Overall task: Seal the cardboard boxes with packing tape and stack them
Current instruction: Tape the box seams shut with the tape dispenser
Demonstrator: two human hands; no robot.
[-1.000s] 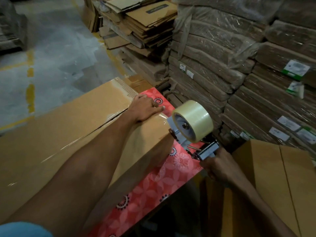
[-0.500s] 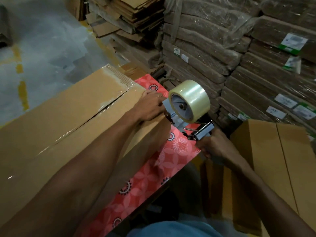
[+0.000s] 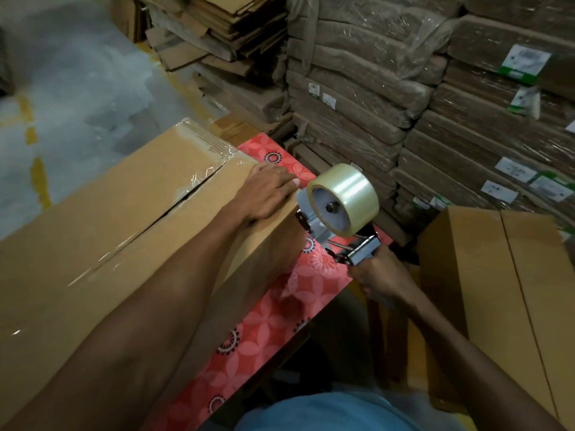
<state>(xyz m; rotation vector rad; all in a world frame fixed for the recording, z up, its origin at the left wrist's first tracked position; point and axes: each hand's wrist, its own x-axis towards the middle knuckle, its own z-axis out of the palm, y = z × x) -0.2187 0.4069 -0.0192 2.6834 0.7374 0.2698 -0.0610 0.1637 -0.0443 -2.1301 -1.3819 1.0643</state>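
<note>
Head view: left hand (image 3: 267, 191) lies flat, fingers straight, pressing the cardboard box (image 3: 109, 219) top on the counter (image 3: 280, 306); right hand (image 3: 379, 278) grips the tape dispenser (image 3: 339, 206) handle, just beyond the left's fingertips.

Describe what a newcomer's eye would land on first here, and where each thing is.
The clear tape roll on its dispenser stands out at centre, at the end of the cardboard box, with the right hand gripping the handle. The left hand rests flat on that box's top edge, above the red floral table cover. Wrapped cardboard bundles fill the background.
</note>
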